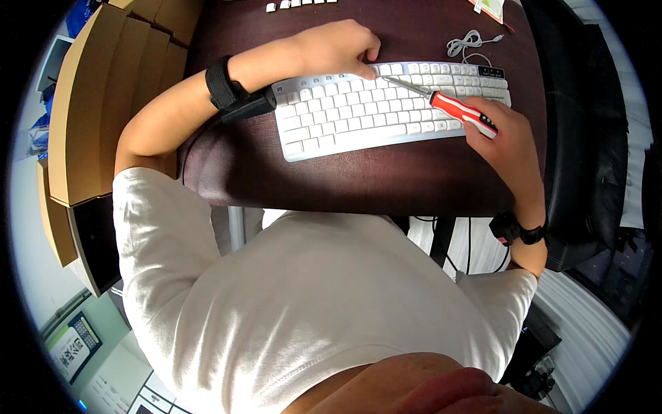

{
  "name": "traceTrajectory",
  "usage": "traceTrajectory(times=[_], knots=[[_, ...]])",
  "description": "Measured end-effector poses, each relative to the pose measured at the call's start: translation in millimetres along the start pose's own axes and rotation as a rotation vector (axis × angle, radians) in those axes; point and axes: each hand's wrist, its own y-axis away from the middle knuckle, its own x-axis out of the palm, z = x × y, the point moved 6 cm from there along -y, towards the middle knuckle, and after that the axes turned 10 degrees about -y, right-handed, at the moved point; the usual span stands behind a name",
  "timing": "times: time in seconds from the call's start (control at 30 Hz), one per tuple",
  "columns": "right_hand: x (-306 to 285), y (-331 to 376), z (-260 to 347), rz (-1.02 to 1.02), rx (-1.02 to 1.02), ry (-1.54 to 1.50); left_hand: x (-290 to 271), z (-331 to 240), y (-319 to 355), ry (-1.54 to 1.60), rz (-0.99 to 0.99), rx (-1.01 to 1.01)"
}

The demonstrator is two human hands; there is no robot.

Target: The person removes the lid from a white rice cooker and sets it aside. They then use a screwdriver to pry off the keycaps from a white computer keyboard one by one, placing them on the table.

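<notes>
A white keyboard (352, 114) lies on the dark desk in front of me, slightly tilted. My right hand (507, 134) grips a red and white screwdriver (455, 110) by its handle. The metal shaft points left, and its tip rests at the keyboard's back row. Beside that tip, the thumb of my left hand (338, 48) reaches the keyboard's back edge. Its index finger curls above, with a gap between the two. Left of the thumb, the back row shows bare switches on a pale strip where keycaps are off.
Several loose white keycaps (296, 3) stand in a row at the desk's far edge. A coiled grey cable (465, 45) lies behind the keyboard, near a small packet (491, 8). Cardboard boxes (96, 103) are stacked at the left, and a black chair (586, 138) stands at the right.
</notes>
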Motion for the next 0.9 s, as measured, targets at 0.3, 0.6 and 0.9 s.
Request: traceTrajectory(times=[0.3,0.6,0.9], knots=[[0.2,-19.7,28.9,0.074,-0.052,0.142,19.1,3.5,-2.8,0.073,0.021,-0.069],[-4.9,-47.2,41.0,0.218,0.004,0.370,21.7,4.4,-6.8,0.037,-0.008,-0.031],[-12.8,-75.4,49.8,0.270,-0.036,0.388,23.6,9.0,-5.9,0.216,0.073,-0.110]])
